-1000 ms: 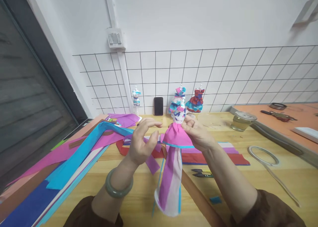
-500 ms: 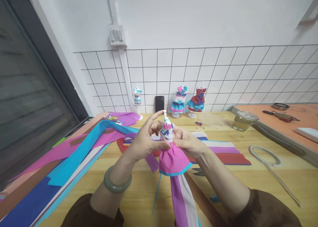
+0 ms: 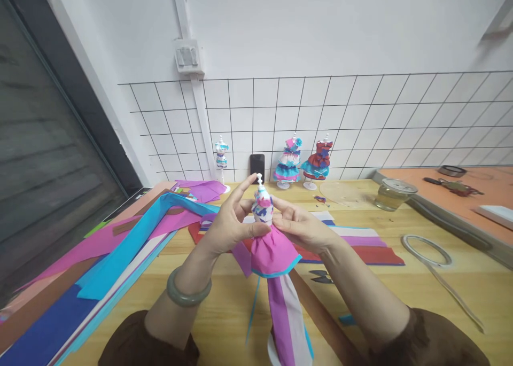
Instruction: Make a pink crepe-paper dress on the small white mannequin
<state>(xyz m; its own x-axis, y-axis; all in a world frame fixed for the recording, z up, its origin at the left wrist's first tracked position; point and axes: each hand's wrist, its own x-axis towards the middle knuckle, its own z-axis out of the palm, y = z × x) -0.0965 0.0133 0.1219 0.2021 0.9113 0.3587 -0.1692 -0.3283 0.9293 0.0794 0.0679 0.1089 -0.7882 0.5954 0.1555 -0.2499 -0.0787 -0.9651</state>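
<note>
Between my two hands is a small dress-form mannequin [image 3: 262,208] with a white knobbed top and a bodice patterned in white, blue and pink. A gathered pink skirt [image 3: 274,251] with a blue hem hangs from its waist. My left hand [image 3: 232,222] grips the waist from the left, thumb across the front and forefinger raised by the neck knob. From the right, my right hand [image 3: 300,224] pinches the skirt's gathered top edge against the waist. Below the skirt, a purple and white strip [image 3: 286,312] covers most of the stand. Part of a white round base [image 3: 273,350] shows.
Coloured strips [image 3: 120,259] lie along the left side. Striped fabric [image 3: 360,246] and scissors [image 3: 320,277] lie behind and beside my right arm. Two dressed mannequins [image 3: 287,165], a barer one [image 3: 222,155] and a phone [image 3: 257,165] stand by the wall. At right are a glass jar [image 3: 395,195] and a tape roll [image 3: 404,243].
The mannequin has shifted slightly left and tilted a little, with both hands still on it. Part of its white base has come into view below.
</note>
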